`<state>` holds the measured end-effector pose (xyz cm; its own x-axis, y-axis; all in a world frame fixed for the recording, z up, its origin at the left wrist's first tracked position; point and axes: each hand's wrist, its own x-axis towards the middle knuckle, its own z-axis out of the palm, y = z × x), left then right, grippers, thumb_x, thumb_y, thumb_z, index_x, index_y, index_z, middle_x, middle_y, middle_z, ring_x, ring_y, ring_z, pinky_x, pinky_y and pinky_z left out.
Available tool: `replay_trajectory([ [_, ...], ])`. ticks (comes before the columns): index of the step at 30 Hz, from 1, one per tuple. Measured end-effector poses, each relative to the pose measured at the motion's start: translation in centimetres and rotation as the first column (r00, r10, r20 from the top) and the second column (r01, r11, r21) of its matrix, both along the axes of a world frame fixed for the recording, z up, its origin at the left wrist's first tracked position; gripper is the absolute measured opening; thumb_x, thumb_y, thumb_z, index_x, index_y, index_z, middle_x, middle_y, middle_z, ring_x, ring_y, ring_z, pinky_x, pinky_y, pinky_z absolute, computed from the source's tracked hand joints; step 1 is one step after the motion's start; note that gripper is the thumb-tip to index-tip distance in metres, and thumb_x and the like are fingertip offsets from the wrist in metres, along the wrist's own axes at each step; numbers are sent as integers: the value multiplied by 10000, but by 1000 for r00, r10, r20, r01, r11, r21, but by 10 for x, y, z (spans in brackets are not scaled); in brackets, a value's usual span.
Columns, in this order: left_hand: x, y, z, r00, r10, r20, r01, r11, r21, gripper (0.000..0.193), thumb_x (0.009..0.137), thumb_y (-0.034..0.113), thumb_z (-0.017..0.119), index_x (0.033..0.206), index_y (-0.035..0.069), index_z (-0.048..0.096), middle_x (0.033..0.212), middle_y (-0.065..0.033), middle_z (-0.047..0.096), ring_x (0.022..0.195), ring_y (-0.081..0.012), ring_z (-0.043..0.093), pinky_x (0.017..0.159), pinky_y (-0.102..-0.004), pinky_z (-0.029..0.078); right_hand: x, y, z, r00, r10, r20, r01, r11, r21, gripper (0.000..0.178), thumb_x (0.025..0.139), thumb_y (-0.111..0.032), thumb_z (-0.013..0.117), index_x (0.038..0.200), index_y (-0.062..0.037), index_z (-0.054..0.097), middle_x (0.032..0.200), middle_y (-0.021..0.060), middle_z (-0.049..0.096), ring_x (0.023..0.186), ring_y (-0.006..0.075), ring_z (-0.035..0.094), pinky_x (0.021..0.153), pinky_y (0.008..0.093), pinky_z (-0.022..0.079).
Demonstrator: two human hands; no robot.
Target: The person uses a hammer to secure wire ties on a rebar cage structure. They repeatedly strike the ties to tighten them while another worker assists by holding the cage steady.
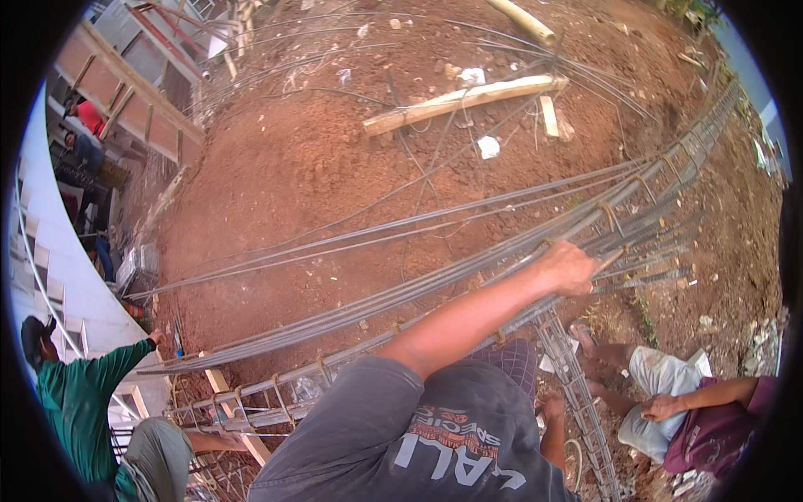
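Note:
My left arm reaches across in front of me to the right. My left hand is closed in a fist over a long rebar cage; what its fingers grip cannot be made out. Long steel bars run through the cage, with rusty square stirrups around them. Low beside my shirt is my right hand, partly hidden, its fingers unclear. It is close to a narrow, ladder-like steel cage that slants down from the long one.
At left a person in green reaches toward the bars; at right sits a person in maroon. Loose long rods cross the reddish soil. Beyond lie a timber beam and a short wood block. A plank lies under the cage's left end.

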<state>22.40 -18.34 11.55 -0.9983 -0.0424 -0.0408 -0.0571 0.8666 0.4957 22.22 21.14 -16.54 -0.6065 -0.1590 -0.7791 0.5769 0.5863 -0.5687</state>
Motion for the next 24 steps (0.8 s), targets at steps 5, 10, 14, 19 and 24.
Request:
replay_trajectory([
  [5,-2,5,-6,990,56,-127,-55,998,9,256,715,253,651,838,46,737,841,-164,729,818,-312,716,729,-442,552,-36,-20,-26,996,80,-32,-80,997,12,336,970,-211,531,1247,-32,597,891,66,681,783,224,655,648,341,538],
  [10,-6,7,-10,987,52,-152,-51,999,11,256,681,239,658,825,43,738,830,-160,726,824,-327,708,733,-446,541,-59,-72,-21,977,206,-44,-205,978,44,333,969,-215,533,1247,-40,592,898,72,683,788,229,658,645,346,539],
  [14,-11,7,-13,990,62,-128,-63,998,1,265,655,253,666,810,52,743,841,-159,726,847,-324,705,737,-445,536,-73,-114,-14,948,315,-54,-313,949,44,331,969,-219,534,1247,-47,588,904,77,685,792,233,660,643,350,540],
  [19,-17,9,-15,994,66,-88,-70,996,-52,261,654,265,666,813,77,753,862,-136,735,854,-307,708,746,-436,533,-77,-146,-10,915,399,-58,-397,917,45,328,969,-223,536,1247,-56,583,911,83,687,797,239,663,640,355,541],
  [24,-24,9,-17,997,44,-56,-49,995,-85,327,693,361,699,874,100,772,928,-116,741,921,-289,699,773,-432,532,-82,-161,-7,870,489,-60,-486,872,66,326,968,-228,537,1247,-64,578,919,89,689,802,244,666,637,359,542],
])
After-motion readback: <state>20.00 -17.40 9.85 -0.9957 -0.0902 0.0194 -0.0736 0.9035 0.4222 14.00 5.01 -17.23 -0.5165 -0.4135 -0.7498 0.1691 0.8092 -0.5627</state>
